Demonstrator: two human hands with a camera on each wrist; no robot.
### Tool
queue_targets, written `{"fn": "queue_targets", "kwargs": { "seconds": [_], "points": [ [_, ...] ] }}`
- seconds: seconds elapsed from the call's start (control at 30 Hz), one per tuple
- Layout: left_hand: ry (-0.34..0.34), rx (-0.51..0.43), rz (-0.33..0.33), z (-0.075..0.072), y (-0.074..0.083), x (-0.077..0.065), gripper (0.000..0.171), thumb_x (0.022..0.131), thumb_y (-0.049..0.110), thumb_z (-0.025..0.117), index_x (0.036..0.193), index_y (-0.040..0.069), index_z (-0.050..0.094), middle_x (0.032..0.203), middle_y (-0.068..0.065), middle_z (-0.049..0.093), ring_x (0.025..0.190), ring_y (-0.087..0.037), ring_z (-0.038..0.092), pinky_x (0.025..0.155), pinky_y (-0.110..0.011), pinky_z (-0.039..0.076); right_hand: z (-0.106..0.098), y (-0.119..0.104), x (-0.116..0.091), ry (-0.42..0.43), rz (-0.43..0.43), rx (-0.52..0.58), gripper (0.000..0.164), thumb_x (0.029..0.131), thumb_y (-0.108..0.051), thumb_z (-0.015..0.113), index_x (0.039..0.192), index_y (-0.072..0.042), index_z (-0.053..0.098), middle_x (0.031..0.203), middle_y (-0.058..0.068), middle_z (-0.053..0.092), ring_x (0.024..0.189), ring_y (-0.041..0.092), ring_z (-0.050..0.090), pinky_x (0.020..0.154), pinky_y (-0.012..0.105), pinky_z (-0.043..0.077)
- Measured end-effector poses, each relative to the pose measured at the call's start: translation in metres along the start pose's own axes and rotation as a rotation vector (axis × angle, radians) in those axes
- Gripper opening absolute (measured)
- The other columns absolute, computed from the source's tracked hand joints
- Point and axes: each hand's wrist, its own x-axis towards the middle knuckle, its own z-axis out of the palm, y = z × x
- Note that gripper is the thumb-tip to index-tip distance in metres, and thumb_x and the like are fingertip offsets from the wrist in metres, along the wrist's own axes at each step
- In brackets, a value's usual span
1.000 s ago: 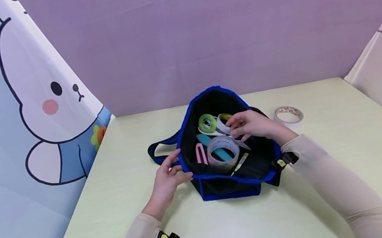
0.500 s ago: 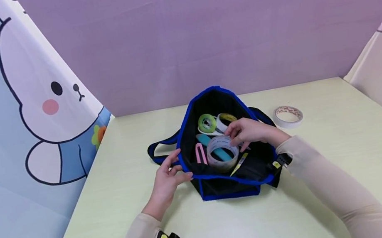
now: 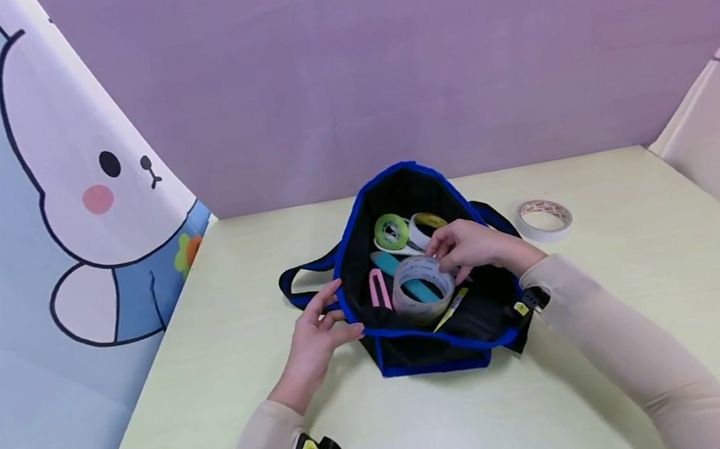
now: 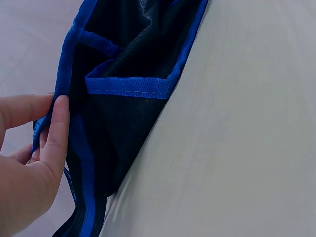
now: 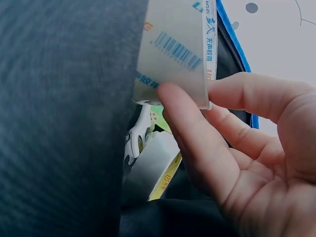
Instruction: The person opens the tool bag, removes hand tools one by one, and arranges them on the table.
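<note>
A black fabric bag (image 3: 397,190) with a blue-trimmed rim stands on the table, its mouth facing up. My left hand (image 3: 312,344) pinches the left side of that rim; in the left wrist view, thumb and fingers (image 4: 59,116) lie on both faces of the blue trim (image 4: 63,74). Reaching into the bag from the right, my right hand (image 3: 471,246) grips the wall of a wide roll of clear tape (image 3: 418,314). The right wrist view has the roll's printed, barcoded side (image 5: 170,49) between thumb and fingers, while dark cloth covers the left of that view.
Also in the bag are a green tape dispenser (image 3: 391,232), a white-and-yellow tape roll (image 3: 417,235), a pink loop-shaped item (image 3: 379,290), a teal flat item (image 3: 383,260) and a yellow strip (image 3: 451,309). A white tape roll (image 3: 547,233) lies on the table at right.
My right hand has lowered slightly from above the scissors to the clear tape roll and taken hold of its edge. The roll has shifted a touch rightward. The left hand stays on the rim.
</note>
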Motion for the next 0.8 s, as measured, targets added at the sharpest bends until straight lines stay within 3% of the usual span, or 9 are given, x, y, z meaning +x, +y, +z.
{"fn": "queue_targets", "kwargs": {
  "seconds": [0.37, 0.8],
  "points": [
    [0.017, -0.005, 0.007, 0.000, 0.000, 0.000, 0.077, 0.082, -0.021, 0.063, 0.150, 0.006, 0.039, 0.131, -0.013, 0.036, 0.088, -0.017, 0.060, 0.077, -0.032, 0.060, -0.008, -0.003, -0.003, 0.026, -0.012, -0.012, 0.027, 0.088, 0.004, 0.064, 0.114, 0.007, 0.063, 0.098, 0.016, 0.064, 0.078, 0.022, 0.066, 0.065, 0.039, 0.062],
    [0.013, -0.003, -0.001, -0.001, 0.000, 0.000, 0.078, 0.082, -0.022, 0.063, 0.151, 0.006, 0.039, 0.128, -0.012, 0.037, 0.088, -0.017, 0.057, 0.077, -0.031, 0.060, -0.033, -0.012, -0.018, 0.129, 0.007, 0.032, 0.029, 0.090, 0.004, 0.063, 0.118, 0.010, 0.062, 0.105, 0.021, 0.065, 0.085, 0.024, 0.067, 0.068, 0.039, 0.062]
  ]
}}
